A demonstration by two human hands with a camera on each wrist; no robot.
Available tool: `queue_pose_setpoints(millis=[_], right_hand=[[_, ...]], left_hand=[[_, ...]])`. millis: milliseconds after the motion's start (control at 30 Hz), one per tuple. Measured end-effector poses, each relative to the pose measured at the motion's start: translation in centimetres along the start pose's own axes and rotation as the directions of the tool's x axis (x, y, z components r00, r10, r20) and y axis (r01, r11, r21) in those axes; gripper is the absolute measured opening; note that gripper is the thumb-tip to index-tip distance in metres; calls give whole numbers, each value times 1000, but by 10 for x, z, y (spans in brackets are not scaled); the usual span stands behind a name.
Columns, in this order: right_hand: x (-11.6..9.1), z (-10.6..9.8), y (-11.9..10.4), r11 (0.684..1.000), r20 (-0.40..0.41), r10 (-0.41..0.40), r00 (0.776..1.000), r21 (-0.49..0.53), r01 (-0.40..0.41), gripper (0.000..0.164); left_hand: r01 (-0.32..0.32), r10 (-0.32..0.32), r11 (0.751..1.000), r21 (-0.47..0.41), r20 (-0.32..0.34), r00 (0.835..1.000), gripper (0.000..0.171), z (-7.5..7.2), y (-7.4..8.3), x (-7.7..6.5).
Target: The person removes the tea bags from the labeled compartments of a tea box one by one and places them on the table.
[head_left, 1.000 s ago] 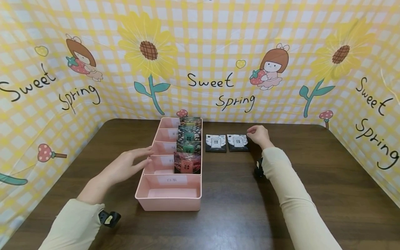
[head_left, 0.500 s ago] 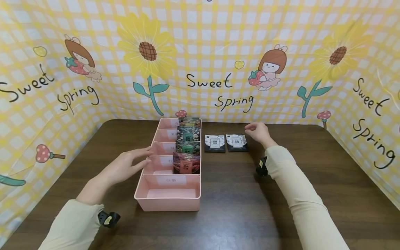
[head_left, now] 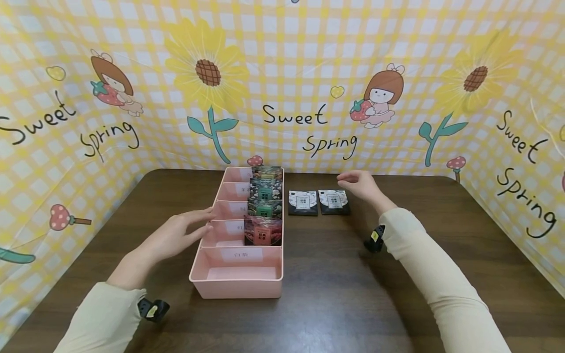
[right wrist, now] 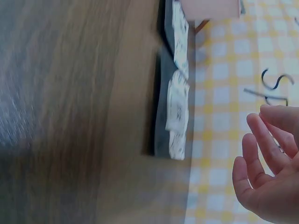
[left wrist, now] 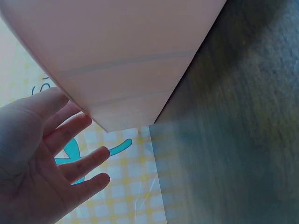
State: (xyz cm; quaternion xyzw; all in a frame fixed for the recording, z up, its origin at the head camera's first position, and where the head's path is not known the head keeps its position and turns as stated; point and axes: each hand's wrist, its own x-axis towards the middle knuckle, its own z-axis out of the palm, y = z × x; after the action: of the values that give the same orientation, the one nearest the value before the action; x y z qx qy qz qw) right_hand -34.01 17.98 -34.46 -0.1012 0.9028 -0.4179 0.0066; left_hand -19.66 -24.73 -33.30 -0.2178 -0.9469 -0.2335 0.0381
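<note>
Left hand: the left hand [head_left: 176, 235] rests with straight, spread fingers against the outer left wall of the pink tray [head_left: 200, 279], about halfway along it; it grasps nothing. The left wrist view shows the fingertips [left wrist: 84, 122] at the tray wall [left wrist: 126, 60], the palm open.

Right hand: the right hand [head_left: 359, 184] hovers above the table [head_left: 331, 294] near its far edge, just right of the two flat packets, fingers relaxed and loosely extended, holding nothing. The right wrist view shows the fingers [right wrist: 261, 154] apart from the packets.

Near packet: the right-hand dark packet [head_left: 334, 201] lies flat on the table, closest to the right hand but not touched by it; its white-patterned face shows side-on in the right wrist view [right wrist: 175, 114].

Second packet: a matching dark packet [head_left: 302, 202] lies flat just beside the first, between it and the tray.

Tray: long, pink, divided into five compartments, running from the table's middle toward the far edge. The nearest compartment holds only a white label [head_left: 242, 254].

Filed packets: upright sachets [head_left: 265, 215] stand along the right side of the four farther compartments, the nearest one reddish, those behind it green and dark.

Sleeves: both forearms wear pale cream sleeves [head_left: 441, 289].

Backdrop: a yellow checked cloth [head_left: 309, 73] with sunflowers stands behind the table's far edge and at both sides.
</note>
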Motion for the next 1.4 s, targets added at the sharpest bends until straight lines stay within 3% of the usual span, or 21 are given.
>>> queue_pose_setpoints(millis=[533, 1000, 1400], right_hand=[[-29, 12, -37, 990, 95, -135, 986, 60, 129, 26], [-51, 31, -63, 964, 135, -251, 959, 129, 234, 20], [-70, 54, -77, 915, 207, -377, 903, 232, 329, 19]], left_hand=[[-3, 3, 1000, -5, -1, 1000, 37, 1, -1, 0], [2, -2, 1000, -2, 1, 1000, 37, 1, -2, 0], [-23, 23, 1000, 2, -20, 1000, 36, 1, -1, -2]])
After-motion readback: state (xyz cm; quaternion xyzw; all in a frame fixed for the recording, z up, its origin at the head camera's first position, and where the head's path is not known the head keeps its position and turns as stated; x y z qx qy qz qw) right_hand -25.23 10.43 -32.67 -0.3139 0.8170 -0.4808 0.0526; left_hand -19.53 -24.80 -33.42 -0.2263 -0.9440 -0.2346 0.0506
